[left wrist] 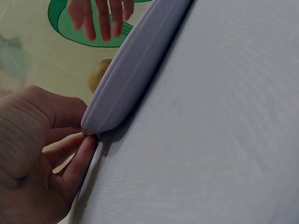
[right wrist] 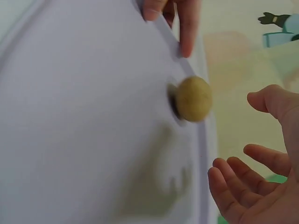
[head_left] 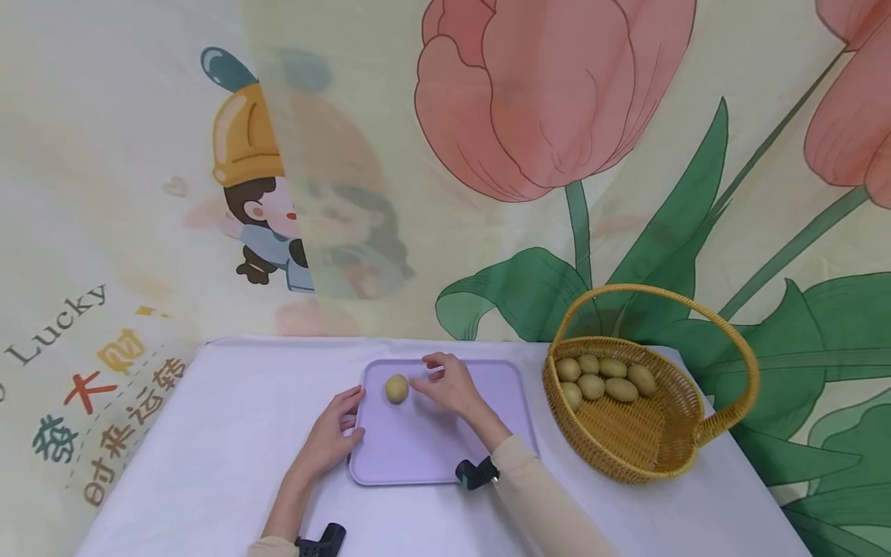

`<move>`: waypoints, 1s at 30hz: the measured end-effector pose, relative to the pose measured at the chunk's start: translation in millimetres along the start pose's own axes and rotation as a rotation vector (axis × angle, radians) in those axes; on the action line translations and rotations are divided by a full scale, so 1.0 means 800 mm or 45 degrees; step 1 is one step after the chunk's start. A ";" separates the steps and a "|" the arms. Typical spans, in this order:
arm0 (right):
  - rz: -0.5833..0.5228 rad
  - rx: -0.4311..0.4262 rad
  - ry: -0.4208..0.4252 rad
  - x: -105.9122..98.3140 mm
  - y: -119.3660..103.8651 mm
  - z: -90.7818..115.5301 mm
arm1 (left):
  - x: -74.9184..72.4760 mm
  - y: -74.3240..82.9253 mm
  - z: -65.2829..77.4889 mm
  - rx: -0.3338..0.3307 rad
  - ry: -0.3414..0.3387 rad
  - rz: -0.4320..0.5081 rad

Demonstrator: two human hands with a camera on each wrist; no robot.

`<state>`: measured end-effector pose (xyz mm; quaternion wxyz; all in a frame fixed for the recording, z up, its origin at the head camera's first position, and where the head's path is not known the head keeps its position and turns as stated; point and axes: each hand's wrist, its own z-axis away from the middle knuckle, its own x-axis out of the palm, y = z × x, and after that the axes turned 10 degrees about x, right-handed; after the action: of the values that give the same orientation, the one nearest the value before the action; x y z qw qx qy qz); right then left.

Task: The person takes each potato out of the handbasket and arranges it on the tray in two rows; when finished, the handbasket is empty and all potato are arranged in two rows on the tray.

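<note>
A round yellow-brown potato point(head_left: 397, 388) sits on the lilac tray point(head_left: 431, 452), near its far left corner. Just right of it is my right hand point(head_left: 451, 384), fingers parted and holding nothing. The right wrist view shows a gap between this hand point(right wrist: 261, 172) and the potato point(right wrist: 194, 99). My left hand point(head_left: 334, 429) holds the tray's left edge. Close up in the left wrist view, the thumb and fingers of my left hand point(left wrist: 44, 140) meet at the rim of the tray point(left wrist: 124, 79); part of the potato point(left wrist: 99, 74) shows beyond it.
Right of the tray stands a wicker basket point(head_left: 629, 445) with a tall arched handle. Several potatoes point(head_left: 605, 379) lie gathered at its far left side. A white cloth point(head_left: 230, 441) covers the table, and a printed curtain point(head_left: 362, 116) hangs behind.
</note>
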<state>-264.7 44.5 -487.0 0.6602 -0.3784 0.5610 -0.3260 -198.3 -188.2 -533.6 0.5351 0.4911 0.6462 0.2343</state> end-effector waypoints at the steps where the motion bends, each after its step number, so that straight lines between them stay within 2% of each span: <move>1: -0.004 -0.009 0.007 -0.009 -0.001 0.000 | -0.001 0.000 -0.001 0.003 0.003 -0.003; 5: -0.002 -0.034 0.070 -0.053 0.001 0.005 | -0.003 -0.003 -0.003 0.012 0.002 -0.008; 11: 0.017 -0.011 0.203 -0.126 0.013 0.029 | -0.002 -0.005 -0.003 0.024 0.001 0.005; 18: 0.066 -0.003 0.283 -0.200 0.048 0.051 | 0.000 -0.005 -0.001 0.012 -0.004 -0.007; 24: 0.169 0.097 0.293 -0.237 0.083 0.073 | 0.000 -0.004 -0.001 0.019 -0.004 0.009; 30: 0.346 0.141 0.213 -0.245 0.106 0.089 | -0.001 -0.004 -0.003 0.007 -0.008 0.005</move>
<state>-225.3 264.2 -457.1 0.6691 -0.2338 0.6411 -0.2943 -201.8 -189.9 -535.3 0.5354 0.4946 0.6442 0.2319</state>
